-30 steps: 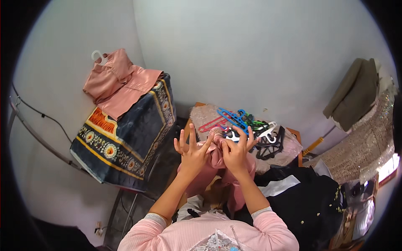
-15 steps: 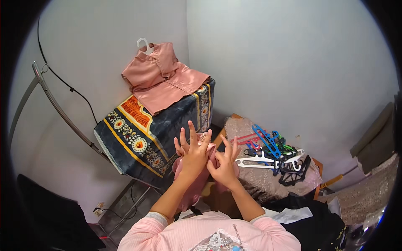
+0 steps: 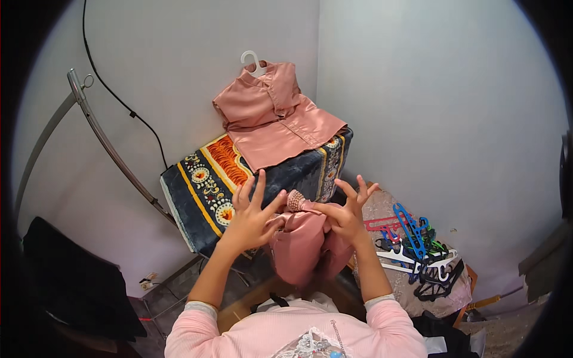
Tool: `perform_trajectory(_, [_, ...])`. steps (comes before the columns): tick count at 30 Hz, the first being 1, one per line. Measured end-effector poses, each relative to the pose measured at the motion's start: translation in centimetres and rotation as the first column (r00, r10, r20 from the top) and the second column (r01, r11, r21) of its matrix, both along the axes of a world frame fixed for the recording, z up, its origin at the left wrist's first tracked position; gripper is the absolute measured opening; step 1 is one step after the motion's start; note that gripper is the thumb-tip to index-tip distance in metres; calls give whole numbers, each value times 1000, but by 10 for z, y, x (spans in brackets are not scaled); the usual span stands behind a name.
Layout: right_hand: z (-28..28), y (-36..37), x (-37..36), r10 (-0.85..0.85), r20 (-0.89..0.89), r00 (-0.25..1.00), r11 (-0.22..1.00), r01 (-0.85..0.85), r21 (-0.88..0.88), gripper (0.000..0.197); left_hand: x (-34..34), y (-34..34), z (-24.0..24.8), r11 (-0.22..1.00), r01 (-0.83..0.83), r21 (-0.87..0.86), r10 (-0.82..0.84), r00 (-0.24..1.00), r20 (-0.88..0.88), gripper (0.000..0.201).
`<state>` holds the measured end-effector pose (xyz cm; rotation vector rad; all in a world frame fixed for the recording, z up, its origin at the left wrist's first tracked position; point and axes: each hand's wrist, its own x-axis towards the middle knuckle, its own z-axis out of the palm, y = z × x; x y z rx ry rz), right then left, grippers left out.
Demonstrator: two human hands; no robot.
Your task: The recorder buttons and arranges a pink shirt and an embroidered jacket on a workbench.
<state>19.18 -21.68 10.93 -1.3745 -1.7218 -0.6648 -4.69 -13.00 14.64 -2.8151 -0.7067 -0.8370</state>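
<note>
In the middle of the frame sits a big block covered with a dark blue patterned blanket (image 3: pixel 209 191), and a pink shirt on a white hanger (image 3: pixel 271 116) lies flat on top of it, up toward the wall. Lower down, right in front of you, hangs the pink garment (image 3: pixel 301 247) you are working on. It droops down from your hands toward the bottom of the frame, so its long way runs up and down. Your left hand (image 3: pixel 250 218) is on its left side and your right hand (image 3: pixel 346 215) is on its right side, and both are just as near to it. Each hand pinches the top of the cloth with thumb and first finger, while the other fingers are spread wide and point up. Between your two hands, at the very top of the cloth, sits a small beaded button (image 3: pixel 295 200). It touches your fingertips and lies a bit nearer your left thumb. At the lower right of the frame, well apart, lies a pile of coloured hangers (image 3: pixel 418 250).
</note>
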Motion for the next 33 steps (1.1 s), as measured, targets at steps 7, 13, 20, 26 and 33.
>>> perform_trajectory(7, [2, 36, 46, -69, 430, 900, 928, -101, 359, 28, 9, 26, 25, 996, -8, 91, 6, 1000, 15, 70])
perform_trajectory(13, [17, 47, 68, 45, 458, 888, 891, -243, 383, 34, 48, 11, 43, 969, -41, -243, -25, 965, -261, 120])
perform_trajectory(20, [20, 62, 69, 260, 347, 901, 810, -399, 429, 41, 88, -11, 22, 977, 75, -201, -90, 993, -70, 135])
perform_trajectory(26, [6, 78, 69, 370, 211, 905, 759, -425, 493, 49, 108, -25, -10, 985, 15, -173, -2, 997, 77, 120])
perform_trajectory(33, [15, 78, 87, 390, 238, 889, 746, -457, 484, 61, 89, -29, -41, 926, -244, -289, 336, 882, 331, 74])
